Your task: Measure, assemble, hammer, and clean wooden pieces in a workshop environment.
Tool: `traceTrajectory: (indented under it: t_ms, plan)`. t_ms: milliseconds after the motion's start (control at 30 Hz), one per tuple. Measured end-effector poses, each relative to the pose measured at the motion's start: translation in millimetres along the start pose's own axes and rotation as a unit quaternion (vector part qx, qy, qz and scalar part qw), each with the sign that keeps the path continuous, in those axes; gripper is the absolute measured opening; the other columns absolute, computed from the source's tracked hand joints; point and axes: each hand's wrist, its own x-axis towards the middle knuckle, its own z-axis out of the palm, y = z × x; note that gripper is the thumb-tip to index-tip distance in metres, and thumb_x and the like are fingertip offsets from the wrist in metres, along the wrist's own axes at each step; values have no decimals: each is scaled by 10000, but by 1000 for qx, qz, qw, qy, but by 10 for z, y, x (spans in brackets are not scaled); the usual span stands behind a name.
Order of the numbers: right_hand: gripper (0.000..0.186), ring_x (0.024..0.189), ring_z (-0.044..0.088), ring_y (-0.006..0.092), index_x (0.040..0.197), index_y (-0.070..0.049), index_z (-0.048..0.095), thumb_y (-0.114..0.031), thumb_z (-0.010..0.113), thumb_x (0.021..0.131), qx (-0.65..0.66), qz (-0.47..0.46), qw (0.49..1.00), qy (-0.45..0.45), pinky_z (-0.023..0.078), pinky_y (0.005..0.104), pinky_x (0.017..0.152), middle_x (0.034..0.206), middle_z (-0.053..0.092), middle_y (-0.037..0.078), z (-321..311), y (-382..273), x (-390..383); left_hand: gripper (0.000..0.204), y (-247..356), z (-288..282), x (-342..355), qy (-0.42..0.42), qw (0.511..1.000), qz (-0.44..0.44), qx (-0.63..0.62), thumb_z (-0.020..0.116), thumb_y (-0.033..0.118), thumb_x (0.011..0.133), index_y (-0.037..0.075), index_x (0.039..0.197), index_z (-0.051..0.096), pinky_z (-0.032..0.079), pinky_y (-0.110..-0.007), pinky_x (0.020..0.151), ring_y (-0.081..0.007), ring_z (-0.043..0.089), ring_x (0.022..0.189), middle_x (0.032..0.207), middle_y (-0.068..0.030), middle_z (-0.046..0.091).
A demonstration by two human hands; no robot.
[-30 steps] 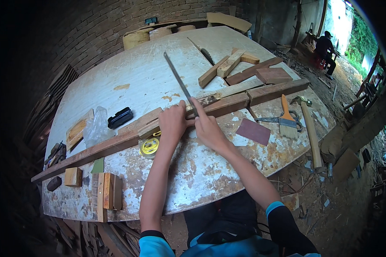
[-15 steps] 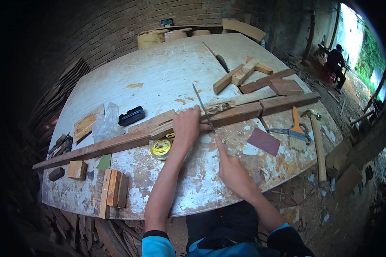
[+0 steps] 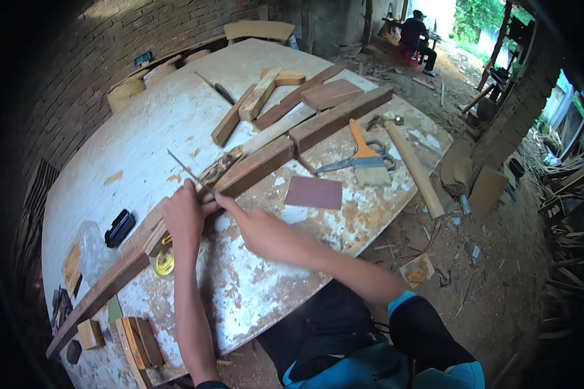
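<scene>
My left hand [image 3: 183, 211] is closed over a pale wood strip [image 3: 156, 236], which lies along a long brown beam [image 3: 259, 165]. My right hand [image 3: 253, 227] grips a long thin metal blade [image 3: 187, 169], index finger stretched along it; the blade lies across the strip beside my left fingers. A yellow tape measure [image 3: 164, 262] sits below my left hand, partly hidden. Right of my hands are a red sanding sheet [image 3: 313, 192], an orange-handled brush [image 3: 363, 155] on scissors [image 3: 334, 166], and a hammer [image 3: 412, 168].
The worn white worktable [image 3: 110, 162] holds wood offcuts [image 3: 259, 94], a second saw [image 3: 220, 91], a black case [image 3: 119, 228], a plastic bag [image 3: 94, 253] and small blocks [image 3: 91, 334]. A person [image 3: 414, 39] sits far back right, past a scrap-littered floor and a post [image 3: 499, 129].
My right hand drew the blade back toward me, then moved up and forward again. My left hand stays on the wood. The view has turned, so the table sits farther left.
</scene>
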Motion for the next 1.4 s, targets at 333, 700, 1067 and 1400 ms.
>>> traceTrajectory:
  t_ms: [333,700,1067,1400]
  plan:
    - [731,631,598,404,1431,-29,137,49,465,782,-37,38,998,-43,466,463,601,664,576,247,179,-104,-78,519,-86,-6,-77,-17,999,13,-36,776,410,612,28,849,517,474,-421,575,-333,633,696,742,-148,633]
    - [629,740,600,445,1419,-98,179,4,434,854,3,16,998,66,455,489,704,767,620,259,342,48,678,253,-73,118,-82,58,998,27,-6,669,168,718,43,893,536,499,-428,582,-317,654,711,794,-137,642]
    - [575,716,589,454,1434,-139,176,-47,399,911,-36,-52,997,52,434,501,678,745,581,296,246,200,-156,508,-86,67,-55,36,998,-6,-52,814,371,553,48,817,524,502,-357,558,-267,654,670,728,-107,629]
    - [519,826,591,456,1397,-98,234,-54,384,902,-22,-28,999,25,451,499,747,824,603,288,292,8,668,422,-159,116,-116,33,998,0,-48,768,289,634,59,889,522,483,-440,583,-336,641,721,790,-138,632]
